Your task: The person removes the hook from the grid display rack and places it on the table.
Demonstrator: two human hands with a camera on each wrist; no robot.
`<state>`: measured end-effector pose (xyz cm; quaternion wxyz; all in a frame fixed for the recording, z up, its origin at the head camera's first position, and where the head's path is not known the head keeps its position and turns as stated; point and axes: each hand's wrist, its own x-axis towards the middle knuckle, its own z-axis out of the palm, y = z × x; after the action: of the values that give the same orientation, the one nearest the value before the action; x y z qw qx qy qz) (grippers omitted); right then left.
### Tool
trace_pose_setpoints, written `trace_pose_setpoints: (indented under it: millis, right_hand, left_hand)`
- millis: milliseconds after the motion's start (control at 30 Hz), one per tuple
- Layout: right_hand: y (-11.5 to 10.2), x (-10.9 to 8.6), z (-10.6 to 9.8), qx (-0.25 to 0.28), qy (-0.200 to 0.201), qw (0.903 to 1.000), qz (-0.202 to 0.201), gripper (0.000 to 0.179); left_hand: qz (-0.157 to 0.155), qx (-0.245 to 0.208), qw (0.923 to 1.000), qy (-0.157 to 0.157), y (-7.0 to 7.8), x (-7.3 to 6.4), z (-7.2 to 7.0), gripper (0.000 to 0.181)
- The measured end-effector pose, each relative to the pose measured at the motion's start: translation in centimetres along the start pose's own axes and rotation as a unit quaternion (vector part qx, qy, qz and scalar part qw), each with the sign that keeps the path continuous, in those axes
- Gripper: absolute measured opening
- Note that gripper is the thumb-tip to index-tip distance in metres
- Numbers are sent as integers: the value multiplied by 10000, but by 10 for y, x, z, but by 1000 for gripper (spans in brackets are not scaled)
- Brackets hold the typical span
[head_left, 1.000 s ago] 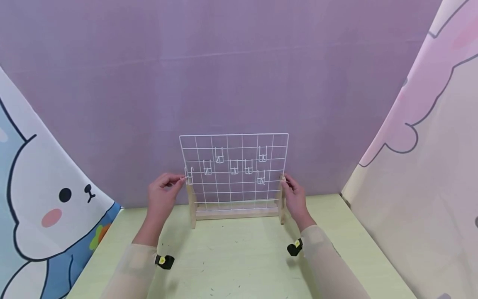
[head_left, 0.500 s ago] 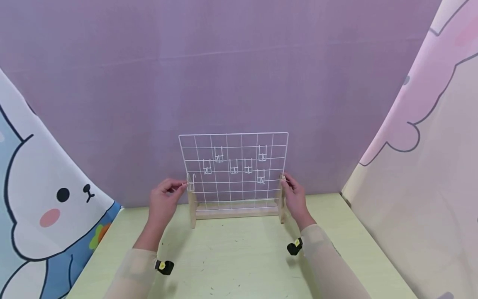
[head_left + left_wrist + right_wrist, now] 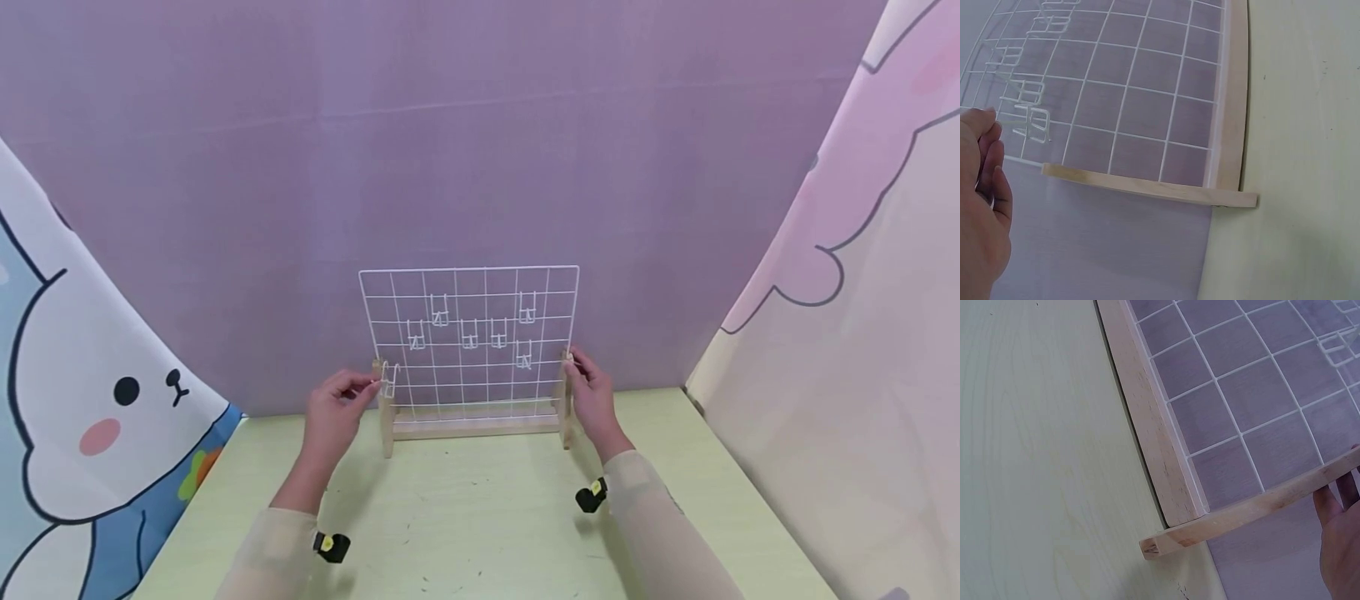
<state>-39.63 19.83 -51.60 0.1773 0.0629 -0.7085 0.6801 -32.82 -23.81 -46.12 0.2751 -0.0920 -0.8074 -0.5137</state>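
A white wire grid panel (image 3: 469, 268) stands upright in a wooden base (image 3: 476, 430). Several small white wire hooks hang on its middle and upper rows. My left hand (image 3: 333, 414) pinches another white wire hook (image 3: 389, 383) between thumb and fingertips, in front of the panel's left side, close to the top of the left wooden upright (image 3: 387, 425). In the left wrist view this hook overlaps the grid wires. My right hand (image 3: 595, 406) grips the right wooden upright (image 3: 1241, 512) near its top, with the fingers partly hidden behind the wood.
The rack stands near the back of a pale yellow-green table (image 3: 480, 517), with small dark specks in front of it. A purple backdrop (image 3: 480, 150) rises behind. Cartoon-printed cloths hang at the left (image 3: 67, 392) and right (image 3: 847, 400).
My left hand has moved down and slightly right with the hook, from the panel's left edge to a lower row. The right hand has stayed on the upright.
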Motion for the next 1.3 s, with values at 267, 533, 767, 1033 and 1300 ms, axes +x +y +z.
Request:
trace_pose_setpoints:
  millis: [267, 533, 767, 1033, 1300]
  right_hand:
    - [3, -1, 1, -75, 55, 9998, -166, 47]
    - [4, -1, -1, -172, 43, 9997, -141, 47]
    - [0, -3, 0, -138, -17, 9998, -154, 48]
    - [-1, -3, 1, -143, 30, 9998, -108, 46]
    - [-2, -2, -1, -173, -79, 9998, 2, 48]
  left_hand:
    - [0, -7, 9997, -245, -10, -8, 9, 6]
    - [168, 248, 9970, -708, -23, -16, 20, 9]
    - [108, 383, 9950, -914, -33, -22, 27, 8]
    - [1, 544, 9919, -1149, -44, -28, 32, 9]
    - [-71, 716, 9886, -1320, -58, -31, 38, 13]
